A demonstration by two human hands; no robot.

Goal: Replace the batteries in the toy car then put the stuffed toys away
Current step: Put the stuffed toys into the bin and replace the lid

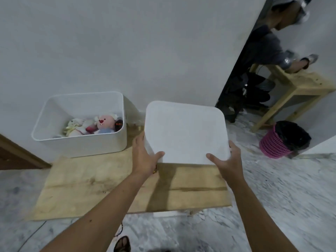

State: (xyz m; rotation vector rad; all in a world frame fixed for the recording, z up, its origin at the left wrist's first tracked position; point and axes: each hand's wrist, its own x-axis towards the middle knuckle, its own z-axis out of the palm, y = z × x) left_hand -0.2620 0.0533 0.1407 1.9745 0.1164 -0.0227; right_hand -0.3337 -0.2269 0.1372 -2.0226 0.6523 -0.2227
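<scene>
Stuffed toys (91, 125) lie piled in the bottom of an open white plastic bin (80, 140) that stands on the far left part of a wooden table (94, 186), close to the wall; a pink-faced doll with a red nose sits uppermost among pale plush pieces. Both hands hold a white lid (185, 131) up over the table, to the right of the bin and apart from it. The left hand (145, 157) grips the lid's near-left edge with the thumb on top and fingers hidden beneath, and the right hand (224, 164) grips the near-right corner the same way. By the look of it the lid is thin, rigid plastic, light and a little smooth, so holding it at two edges should keep it level and stop it swinging. It appears to match the bin's rounded-rectangle rim, and seating it will likely call for lining up the corners before pressing down. The plush is soft and low in the bin, so it should not foul the lid. No toy car is visible here. A pink wastebasket (280, 142) with a black liner stands on the marble floor to the right.
</scene>
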